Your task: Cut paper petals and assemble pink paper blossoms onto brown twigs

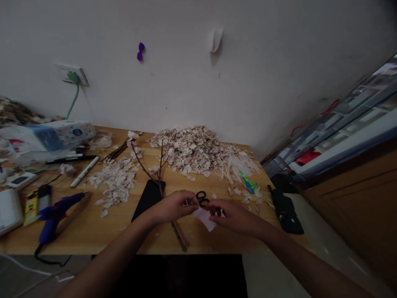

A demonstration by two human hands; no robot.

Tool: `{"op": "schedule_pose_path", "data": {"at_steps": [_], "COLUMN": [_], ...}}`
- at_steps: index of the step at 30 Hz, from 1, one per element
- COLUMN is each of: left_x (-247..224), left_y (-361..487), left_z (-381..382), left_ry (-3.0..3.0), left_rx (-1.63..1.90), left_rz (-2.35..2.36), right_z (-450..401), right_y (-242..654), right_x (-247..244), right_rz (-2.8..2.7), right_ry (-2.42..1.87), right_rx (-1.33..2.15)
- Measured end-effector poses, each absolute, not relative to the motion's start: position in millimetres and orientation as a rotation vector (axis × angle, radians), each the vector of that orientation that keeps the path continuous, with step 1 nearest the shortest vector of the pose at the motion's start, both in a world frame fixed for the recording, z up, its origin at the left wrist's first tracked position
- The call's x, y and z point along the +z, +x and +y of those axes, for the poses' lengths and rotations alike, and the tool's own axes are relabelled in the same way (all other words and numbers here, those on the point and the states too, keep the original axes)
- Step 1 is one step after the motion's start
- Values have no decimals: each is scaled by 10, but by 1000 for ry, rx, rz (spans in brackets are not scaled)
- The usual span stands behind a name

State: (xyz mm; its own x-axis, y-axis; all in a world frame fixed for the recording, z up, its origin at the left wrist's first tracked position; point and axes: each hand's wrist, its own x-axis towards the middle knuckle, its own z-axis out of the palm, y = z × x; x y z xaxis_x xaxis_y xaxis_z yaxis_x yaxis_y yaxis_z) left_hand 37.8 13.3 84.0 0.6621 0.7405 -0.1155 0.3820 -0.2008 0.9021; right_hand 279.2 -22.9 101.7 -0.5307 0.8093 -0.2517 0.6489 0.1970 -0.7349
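Between my two hands is a small piece of pale pink paper or cloth (205,218); which material, I cannot make out. My left hand (176,205) pinches its upper left edge. The fingers of my right hand (231,214) are closed on its right side. Just behind my hands lie scissors with black handles (202,199), their blades hidden. A thin brown branch (177,235) lies on the table, passing behind my left hand and over a black phone-like slab (148,198).
Petal-like pieces form a large pile (195,151) against the wall and a smaller one (116,180) to the left. A blue glue gun (54,217) stands far left. Green-blue scissors (248,183) and a dark pouch (288,212) lie right. Tissue packs (52,134) sit back left.
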Motion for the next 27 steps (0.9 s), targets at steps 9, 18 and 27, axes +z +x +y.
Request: {"op": "schedule_pose_path", "data": {"at_steps": [9, 18, 27], "left_x": [981, 1141, 1150], "left_y": [429, 433, 422], "left_z": [157, 265, 455], "left_ry": [1915, 2058, 2103], "left_rx": [335, 270, 304], "left_rz": [865, 899, 989], "right_z": [-126, 38, 163], "right_y": [2782, 2624, 2532], "right_x": [968, 1048, 1000], "right_rz": [-2183, -2106, -2063], "right_ry": [-1098, -1197, -1235], "right_rx": [1080, 1234, 1156]}}
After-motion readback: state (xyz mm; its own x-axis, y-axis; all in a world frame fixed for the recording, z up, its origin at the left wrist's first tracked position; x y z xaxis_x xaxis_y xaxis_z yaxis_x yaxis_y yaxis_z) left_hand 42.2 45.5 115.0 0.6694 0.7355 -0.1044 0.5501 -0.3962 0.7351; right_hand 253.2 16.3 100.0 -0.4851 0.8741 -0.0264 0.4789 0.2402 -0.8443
